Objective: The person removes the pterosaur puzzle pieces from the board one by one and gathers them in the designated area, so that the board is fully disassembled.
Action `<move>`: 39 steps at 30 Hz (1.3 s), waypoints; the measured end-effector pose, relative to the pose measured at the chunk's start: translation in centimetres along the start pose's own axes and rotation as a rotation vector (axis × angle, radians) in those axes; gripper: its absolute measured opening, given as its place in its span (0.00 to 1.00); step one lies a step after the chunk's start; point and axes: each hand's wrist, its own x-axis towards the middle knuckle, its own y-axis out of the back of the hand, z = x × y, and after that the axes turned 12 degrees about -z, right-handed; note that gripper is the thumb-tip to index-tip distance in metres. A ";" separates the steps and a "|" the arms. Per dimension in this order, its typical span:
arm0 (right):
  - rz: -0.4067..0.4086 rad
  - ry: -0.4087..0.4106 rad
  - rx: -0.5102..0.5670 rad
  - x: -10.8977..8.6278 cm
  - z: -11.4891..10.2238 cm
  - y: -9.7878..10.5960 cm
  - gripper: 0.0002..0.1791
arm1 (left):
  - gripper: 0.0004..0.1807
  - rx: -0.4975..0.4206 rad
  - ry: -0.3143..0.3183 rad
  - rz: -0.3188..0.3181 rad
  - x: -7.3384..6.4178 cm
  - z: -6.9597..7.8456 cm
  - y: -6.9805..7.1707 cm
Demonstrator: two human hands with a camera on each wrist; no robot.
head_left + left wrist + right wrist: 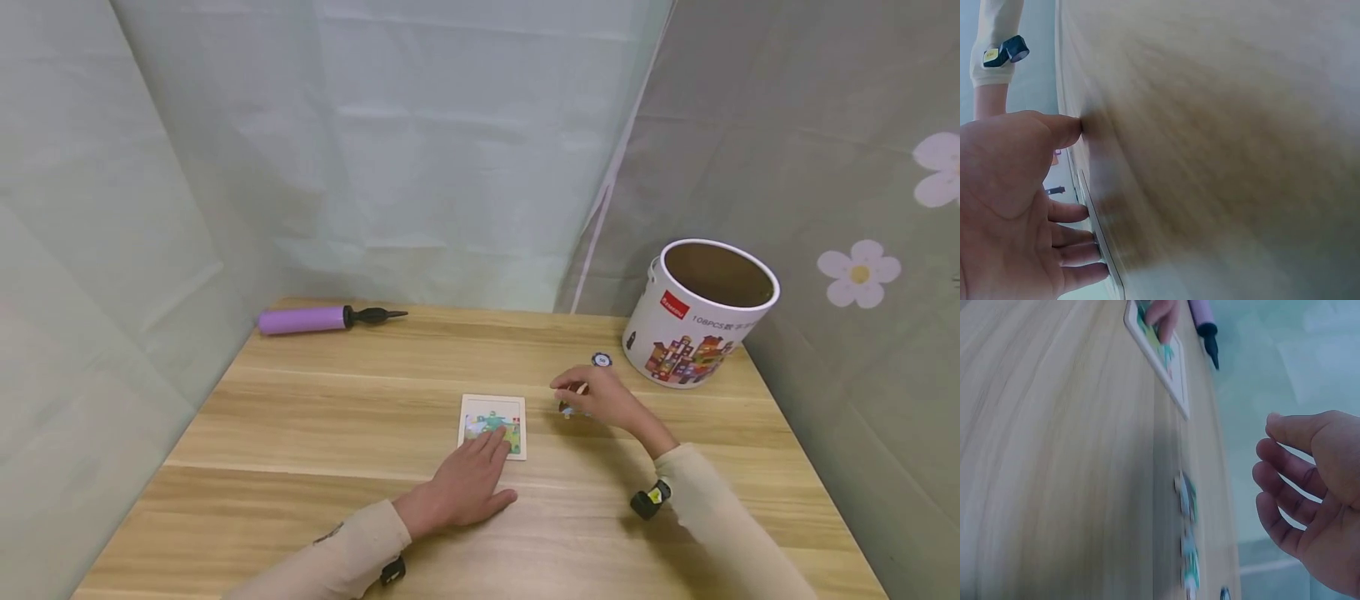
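Note:
My left hand [467, 483] rests with straight fingers on the lower part of a small jigsaw puzzle board [491, 404]. Colourful pieces fill part of the board, and its upper strip is bare white. In the left wrist view the fingertips [1088, 253] touch the board's edge, with the thumb spread away. Over loose puzzle pieces [567, 412], to the right of the board, hovers my right hand [600, 396]. Its fingers are loosely bent, and the right wrist view shows nothing between them and the thumb. Below that hand, puzzle pieces [1189, 499] lie on the table.
A white bucket [667, 333] with printed building blocks stands at the back right. Near it lies a dark round chip [602, 359]. At the back left is a purple hand pump [303, 320] with a black nozzle. Fabric walls surround the wooden table [337, 417].

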 end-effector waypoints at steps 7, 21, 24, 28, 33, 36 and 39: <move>-0.046 0.040 0.007 2.5 -1.5 -1.4 0.09 | 0.39 -0.022 0.001 -0.005 -0.1 0.1 0.0; -0.155 0.101 0.024 6.3 -3.7 -4.5 0.11 | 0.43 -0.068 0.002 -0.059 -0.5 0.5 0.1; -0.172 0.118 0.013 6.9 -3.9 -5.2 0.11 | 0.43 -0.041 0.001 -0.053 -0.6 0.5 0.2; -0.197 0.129 -0.015 7.6 -4.1 -6.2 0.10 | 0.42 -0.013 -0.001 -0.050 -0.8 0.5 0.1; -0.204 0.134 -0.041 8.1 -4.4 -7.1 0.09 | 0.43 0.001 0.004 -0.071 -0.8 0.5 -0.1; -0.204 0.152 -0.052 8.5 -4.6 -7.6 0.08 | 0.43 0.007 0.008 -0.070 -0.8 0.5 -0.2; -0.215 0.159 -0.061 8.8 -4.8 -7.9 0.07 | 0.43 0.012 0.013 -0.066 -0.9 0.5 -0.3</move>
